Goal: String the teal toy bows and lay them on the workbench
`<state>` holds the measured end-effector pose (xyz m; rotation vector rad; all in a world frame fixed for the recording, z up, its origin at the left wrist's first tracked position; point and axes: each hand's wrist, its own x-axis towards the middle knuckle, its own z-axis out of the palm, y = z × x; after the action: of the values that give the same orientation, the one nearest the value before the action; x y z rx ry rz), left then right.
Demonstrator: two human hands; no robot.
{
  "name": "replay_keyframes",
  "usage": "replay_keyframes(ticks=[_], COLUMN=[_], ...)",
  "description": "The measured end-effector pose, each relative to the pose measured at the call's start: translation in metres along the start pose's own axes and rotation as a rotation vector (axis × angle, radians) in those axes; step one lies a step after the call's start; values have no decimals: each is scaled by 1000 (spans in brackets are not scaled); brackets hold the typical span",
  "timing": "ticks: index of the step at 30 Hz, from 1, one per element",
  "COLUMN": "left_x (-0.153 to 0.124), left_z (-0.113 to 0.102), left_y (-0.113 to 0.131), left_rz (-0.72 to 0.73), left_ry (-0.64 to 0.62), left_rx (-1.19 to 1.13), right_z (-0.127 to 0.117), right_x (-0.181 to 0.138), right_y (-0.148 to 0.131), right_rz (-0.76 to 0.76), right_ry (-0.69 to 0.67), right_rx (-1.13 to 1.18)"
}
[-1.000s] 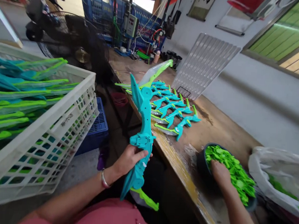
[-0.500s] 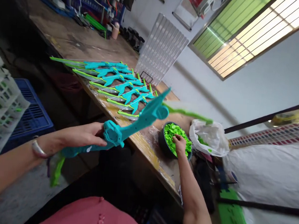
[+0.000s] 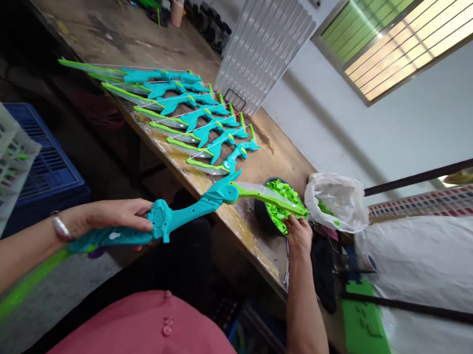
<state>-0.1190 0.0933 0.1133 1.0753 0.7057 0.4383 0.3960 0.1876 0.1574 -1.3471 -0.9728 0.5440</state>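
Note:
My left hand (image 3: 117,215) is closed round the grip of a teal toy bow (image 3: 186,208) with lime-green limb tips, held nearly level over my lap. Its far limb reaches out over a dark bowl (image 3: 263,215) heaped with small green plastic pieces (image 3: 283,196) at the bench's near edge. My right hand (image 3: 299,235) sits at the bowl's near rim, fingers curled; whatever it may hold is hidden. Several finished bows (image 3: 184,115) lie in a row on the wooden bench (image 3: 121,34).
A white plastic bag (image 3: 337,199) with green parts lies right of the bowl. A ribbed clear sheet (image 3: 264,40) leans on the wall. A white crate (image 3: 0,162) and a blue crate (image 3: 48,165) stand at the left. A green foam sheet (image 3: 364,323) lies low right.
The bow has swung from upright to nearly level, its far limb now lower over the bowl. My right hand has drawn back from the green pieces to the bowl's near rim.

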Motion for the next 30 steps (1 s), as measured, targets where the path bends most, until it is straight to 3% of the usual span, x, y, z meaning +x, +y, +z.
replay_keyframes(ticks=[4,7,10,12,15,17,20,24,30], left_x=[0,11,28,41,57,64,68,69,69], left_z=[-2,-1,3,9,20,27,31,31,31], left_y=[-7,-12,-12,-10,-9,-11,-16,-20,-19], left_rz=[-65,-59,-78,-145,-257,-294,-323,-323,-293], left_ry=[-69,-100,-90,-91,-89,-58,-53,-82,-60], left_rx=[72,174,261,302,303,257,164,91,75], right_z=[-11,-7,16,40,75,91,105,111,117], right_x=[-24,-52,-98,-134,-188,-217,-243,-253,-253], right_y=[-30,-54,-71,-74,-64,-49,-23,2,5], right_rz=[-148,-202,-261,-367,-584,-707,-844,-1016,-1099], right_ry=[166,186,34,-192,-566,-701,-755,-720,-742], right_rx=[41,52,-36,-169,-356,-415,-432,-439,-490])
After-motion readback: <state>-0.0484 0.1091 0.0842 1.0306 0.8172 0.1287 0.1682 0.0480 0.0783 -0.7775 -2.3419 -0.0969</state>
